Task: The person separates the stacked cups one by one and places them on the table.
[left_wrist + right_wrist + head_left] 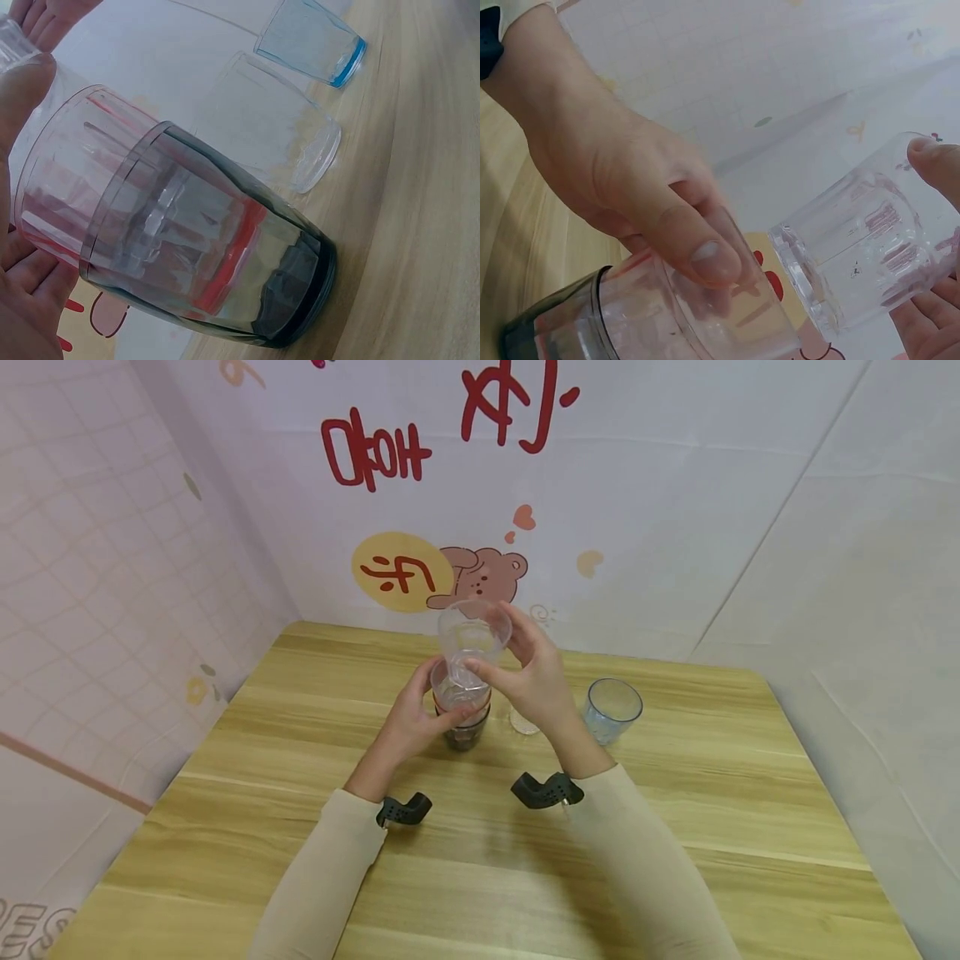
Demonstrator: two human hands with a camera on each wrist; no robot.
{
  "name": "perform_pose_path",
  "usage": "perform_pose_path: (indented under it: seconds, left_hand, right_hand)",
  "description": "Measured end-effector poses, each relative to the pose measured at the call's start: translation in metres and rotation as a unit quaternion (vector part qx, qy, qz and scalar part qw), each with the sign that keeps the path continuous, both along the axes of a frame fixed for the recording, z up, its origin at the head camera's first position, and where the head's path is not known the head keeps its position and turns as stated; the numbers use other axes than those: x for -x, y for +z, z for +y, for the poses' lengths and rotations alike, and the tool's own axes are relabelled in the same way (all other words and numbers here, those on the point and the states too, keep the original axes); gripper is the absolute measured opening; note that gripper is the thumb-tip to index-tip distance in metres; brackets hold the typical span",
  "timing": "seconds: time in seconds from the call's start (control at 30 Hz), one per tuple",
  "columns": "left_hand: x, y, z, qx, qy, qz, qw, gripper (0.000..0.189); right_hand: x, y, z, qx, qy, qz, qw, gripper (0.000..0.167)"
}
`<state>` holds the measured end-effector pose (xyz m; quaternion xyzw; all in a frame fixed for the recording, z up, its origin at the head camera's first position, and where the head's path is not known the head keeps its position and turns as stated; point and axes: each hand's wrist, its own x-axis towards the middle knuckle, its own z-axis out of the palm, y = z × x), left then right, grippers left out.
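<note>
Across the counter (pixel 420 877), at frame centre, a stack of nested cups (pixel 463 739) stands gripped near its top by the left hand (pixel 408 722) — presumably to steady it. Just above, the right hand (pixel 536 681) grips a clear cup (pixel 471 631) by its side, apparently leaving its base free, turned toward the stack's mouth. Centre-right: a blue-rimmed cup (pixel 609 720).

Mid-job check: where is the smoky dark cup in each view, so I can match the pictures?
Head: the smoky dark cup sits just below and left of centre.
Left wrist: large, across the middle and lower middle.
Right wrist: bottom left corner, cut off by the lower edge.
Shared landmark: the left hand, at the left edge in left wrist, upper left to centre in right wrist.
</note>
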<state>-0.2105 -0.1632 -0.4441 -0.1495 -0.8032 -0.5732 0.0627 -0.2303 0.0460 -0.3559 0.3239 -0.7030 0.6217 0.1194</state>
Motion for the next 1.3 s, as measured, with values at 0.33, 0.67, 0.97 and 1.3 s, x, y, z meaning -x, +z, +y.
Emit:
perform_pose_path:
  seconds: [0.33,0.67,0.97,1.3]
  left_hand:
    - [0.003,-0.002,0.002,0.004,0.007,0.017,0.9998,0.085]
    - [0.003,-0.003,0.003,0.005,0.007,0.024,0.9997,0.084]
    - [0.003,-0.003,0.001,0.002,0.006,0.026,0.9996,0.086]
    - [0.002,-0.003,0.0,0.001,0.0,0.031,0.9995,0.086]
  right_hand:
    - [-0.001,0.007,0.018,0.033,-0.018,-0.01,0.9992,0.078]
    - [-0.005,0.004,0.041,0.028,-0.039,-0.062,0.9969,0.082]
    - [-0.009,0.0,0.054,0.046,-0.042,-0.08,0.9949,0.083]
    - [-0.012,-0.009,0.07,0.035,-0.058,-0.088,0.9938,0.084]
